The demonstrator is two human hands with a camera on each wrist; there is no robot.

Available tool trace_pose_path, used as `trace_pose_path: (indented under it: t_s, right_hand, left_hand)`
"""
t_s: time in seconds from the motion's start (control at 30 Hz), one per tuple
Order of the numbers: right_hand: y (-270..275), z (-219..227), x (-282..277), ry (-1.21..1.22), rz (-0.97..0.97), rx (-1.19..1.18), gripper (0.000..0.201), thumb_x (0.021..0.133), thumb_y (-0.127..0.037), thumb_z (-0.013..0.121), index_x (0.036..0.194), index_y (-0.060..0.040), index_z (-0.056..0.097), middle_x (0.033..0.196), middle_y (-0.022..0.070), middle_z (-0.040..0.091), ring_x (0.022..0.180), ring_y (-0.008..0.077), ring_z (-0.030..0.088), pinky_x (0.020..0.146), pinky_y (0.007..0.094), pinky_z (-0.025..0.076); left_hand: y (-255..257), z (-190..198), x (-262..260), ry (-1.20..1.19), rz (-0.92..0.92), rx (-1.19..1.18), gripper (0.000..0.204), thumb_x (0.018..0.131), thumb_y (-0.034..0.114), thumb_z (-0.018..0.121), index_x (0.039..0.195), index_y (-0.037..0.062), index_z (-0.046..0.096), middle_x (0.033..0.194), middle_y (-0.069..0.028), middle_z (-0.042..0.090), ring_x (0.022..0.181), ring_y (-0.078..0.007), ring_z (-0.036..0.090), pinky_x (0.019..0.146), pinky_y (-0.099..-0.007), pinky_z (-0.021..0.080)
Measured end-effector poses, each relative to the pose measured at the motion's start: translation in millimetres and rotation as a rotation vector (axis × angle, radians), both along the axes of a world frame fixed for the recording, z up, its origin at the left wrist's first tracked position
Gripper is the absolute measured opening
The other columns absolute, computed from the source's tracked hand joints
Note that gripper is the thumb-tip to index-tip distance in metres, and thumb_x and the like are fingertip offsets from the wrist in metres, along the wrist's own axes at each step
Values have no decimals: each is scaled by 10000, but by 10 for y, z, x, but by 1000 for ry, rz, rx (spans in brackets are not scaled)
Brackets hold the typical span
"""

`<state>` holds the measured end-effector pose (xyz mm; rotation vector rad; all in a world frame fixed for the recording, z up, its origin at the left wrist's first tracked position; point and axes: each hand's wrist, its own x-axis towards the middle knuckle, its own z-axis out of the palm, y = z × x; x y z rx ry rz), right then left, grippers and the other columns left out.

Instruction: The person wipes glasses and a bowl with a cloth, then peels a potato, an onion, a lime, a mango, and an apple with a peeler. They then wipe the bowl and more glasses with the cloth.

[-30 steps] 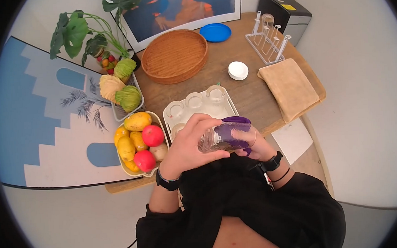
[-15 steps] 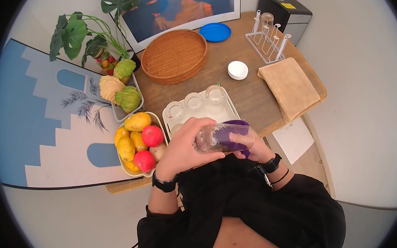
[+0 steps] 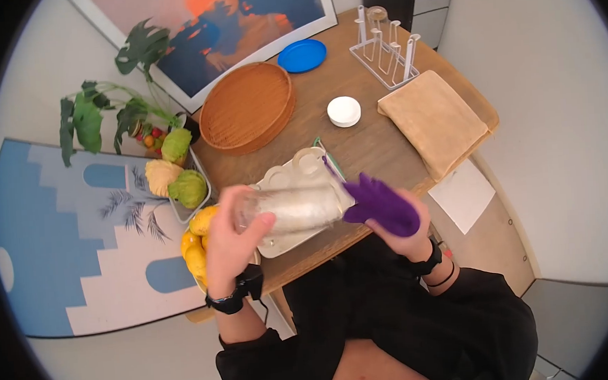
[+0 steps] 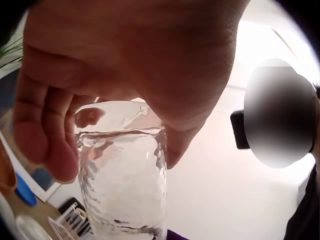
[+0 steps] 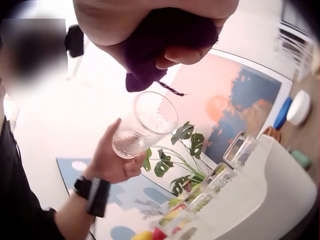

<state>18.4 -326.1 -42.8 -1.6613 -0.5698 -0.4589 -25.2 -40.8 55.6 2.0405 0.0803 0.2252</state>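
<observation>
My left hand (image 3: 229,243) grips a clear drinking glass (image 3: 298,208) around its base end, holding it sideways over the white tray (image 3: 280,248). The glass has a rippled wall, as the left wrist view shows, with fingers on one side and thumb on the other. In my right hand (image 3: 414,237) is a bunched purple cloth (image 3: 383,207), just off the open mouth of the glass. From the right wrist view the cloth (image 5: 147,50) is clasped in the curled fingers, outside the glass. Several more glasses (image 3: 308,162) stand in the tray.
Left of the tray is a container of yellow fruit (image 3: 195,261). Further back are a woven basket (image 3: 247,113), a blue plate (image 3: 302,55) and a white bowl (image 3: 344,111). A folded tan cloth (image 3: 433,121) and a glass rack (image 3: 386,59) occupy the right side.
The purple cloth has come out of the glass, and my hands have moved apart. The glass has shifted left with my left hand, and the head view has turned.
</observation>
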Motion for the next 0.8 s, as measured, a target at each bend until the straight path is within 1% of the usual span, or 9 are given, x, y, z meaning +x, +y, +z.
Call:
trace_pose_path:
  t_s: [0.03,0.07,0.1,0.13,0.2,0.33,0.43,0.63,0.8]
  right_hand:
    - [5,-95,-11,258,-1,263,462,817,-75,826,1208,46,611,1070,116,720,960,174,694,866,298,537]
    - [-63,-88,51,418,13,349,537,828,-73,817,1284,55,564,1161,111,704,1070,149,654,962,305,505]
    - [-118,-103,112,474,25,406,538,832,-69,813,1291,53,562,1178,116,698,1091,155,647,978,310,497]
    - [-163,-125,172,528,37,465,539,835,-65,808,1299,52,560,1195,122,693,1112,160,640,993,314,489]
    - [-234,-195,260,546,43,484,540,838,-71,808,1300,51,558,1196,120,692,1113,159,639,993,313,491]
    - [-438,-219,386,697,96,444,545,831,-119,836,1286,34,578,1211,93,686,1110,133,629,991,304,493]
    - [-604,-271,462,720,134,484,544,830,-137,843,1287,16,590,1177,66,696,1069,115,625,973,291,497]
    - [-1039,-324,540,783,70,411,544,823,-143,844,1283,18,603,1171,82,699,1058,126,639,951,291,503]
    - [-1243,-358,669,877,57,482,560,824,-139,838,1295,34,590,1191,89,697,1081,135,640,964,302,502]
  left_hand:
    - [-58,132,86,3,-15,14,486,831,254,802,1197,29,575,915,-69,634,759,-184,641,678,-311,519]
    - [-132,308,201,-76,23,225,530,794,224,824,1217,28,572,970,-93,635,864,-238,641,768,-348,514]
    - [-199,423,354,-161,60,437,578,757,193,846,1237,28,569,1025,-117,635,968,-292,641,858,-385,510]
    - [-264,472,547,-165,43,454,578,757,193,846,1237,28,569,1025,-117,635,968,-292,641,858,-385,510]
    - [-446,567,1015,-393,-70,669,609,734,192,862,1249,42,572,1082,-150,625,1027,-347,619,904,-405,495]
    - [-1052,553,2199,-552,-192,643,643,758,176,846,1314,61,545,1203,-175,604,1084,-366,603,940,-410,487]
    - [-1545,349,3179,-631,-251,629,655,776,171,832,1347,79,524,1253,-190,571,1100,-382,596,947,-425,490]
    - [-2348,-95,4644,-415,-227,659,720,798,199,806,1432,117,474,1223,-253,568,1132,-415,601,962,-444,506]
    - [-2637,-346,5109,-182,-244,913,853,793,213,795,1536,177,377,1265,-331,514,1181,-468,578,1000,-466,502]
